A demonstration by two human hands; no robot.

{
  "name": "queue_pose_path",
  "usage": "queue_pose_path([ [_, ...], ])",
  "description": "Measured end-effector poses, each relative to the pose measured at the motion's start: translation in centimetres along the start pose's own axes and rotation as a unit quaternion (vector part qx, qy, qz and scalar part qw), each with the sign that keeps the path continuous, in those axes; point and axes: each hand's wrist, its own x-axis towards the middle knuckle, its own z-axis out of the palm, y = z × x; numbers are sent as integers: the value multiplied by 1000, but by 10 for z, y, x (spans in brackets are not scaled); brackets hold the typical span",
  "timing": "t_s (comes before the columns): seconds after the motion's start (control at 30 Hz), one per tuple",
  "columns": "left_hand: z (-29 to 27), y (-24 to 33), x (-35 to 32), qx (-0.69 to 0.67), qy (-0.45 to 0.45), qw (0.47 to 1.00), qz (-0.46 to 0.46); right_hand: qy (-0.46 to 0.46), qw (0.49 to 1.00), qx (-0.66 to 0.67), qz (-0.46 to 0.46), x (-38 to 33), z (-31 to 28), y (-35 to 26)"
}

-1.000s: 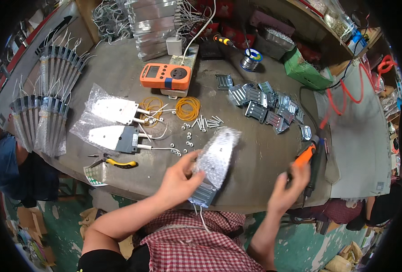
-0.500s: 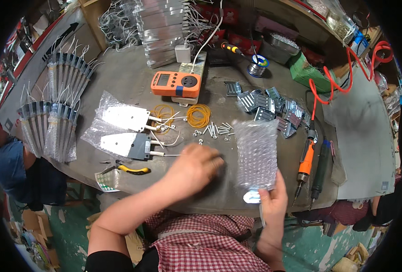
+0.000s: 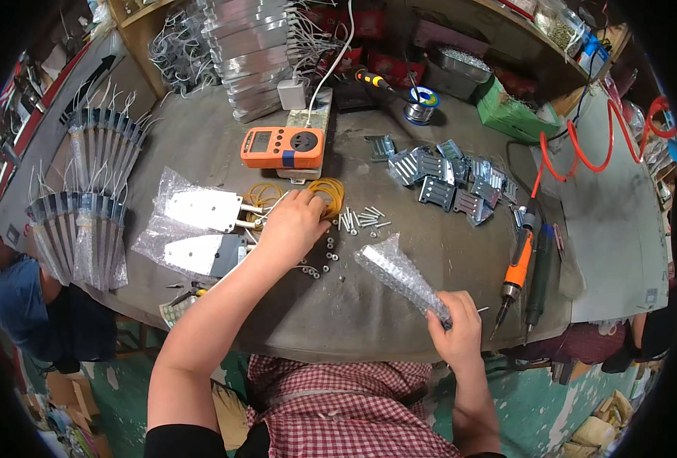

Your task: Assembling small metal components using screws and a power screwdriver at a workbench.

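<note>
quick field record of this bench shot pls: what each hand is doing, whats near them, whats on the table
surface: dark round table
left hand: reaching to the yellow rubber bands, fingers at the pile
right hand: gripping a bubble-wrap bag by its lower end, near the table's front edge
near left hand: screws, small nuts, two bagged metal plates
behind: orange meter, grey metal brackets, solder reel
right side: orange electric screwdriver, lying flat
left side: rows of bagged wired parts
</note>
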Motion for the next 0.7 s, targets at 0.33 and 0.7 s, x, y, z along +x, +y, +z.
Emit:
queue_pose_path([
  [0.33, -48, 23, 1, -264, -103, 949, -141, 10, 837, 499, 225, 8, 26, 20],
  [0.7, -81, 27, -46, -790, -12, 487, -373, -170, 746, 607, 214, 59, 46, -30],
])
